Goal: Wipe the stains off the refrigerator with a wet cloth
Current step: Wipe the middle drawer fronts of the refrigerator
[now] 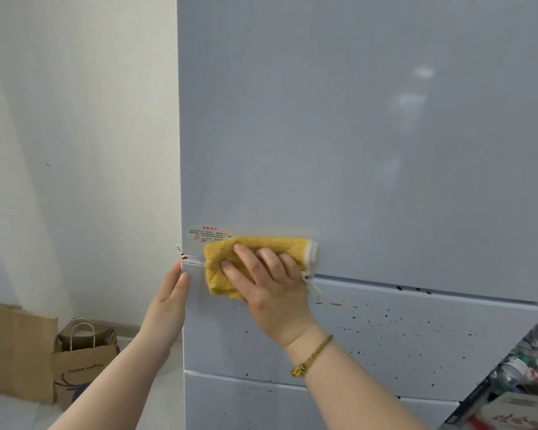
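On the pale grey refrigerator point(354, 135), a yellow terry cloth point(263, 245) is pressed under the flat-fingered right hand point(267, 283); firm overlapping strokes are advised.

Bare forearms; gold braided bracelet point(312, 356), right wrist.

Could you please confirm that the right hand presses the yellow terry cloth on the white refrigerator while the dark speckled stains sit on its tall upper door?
Not quite. The head view shows the dark speckled stains mostly on the middle drawer front, below the tall upper door. The rest holds: the right hand presses the yellow terry cloth on the white refrigerator.
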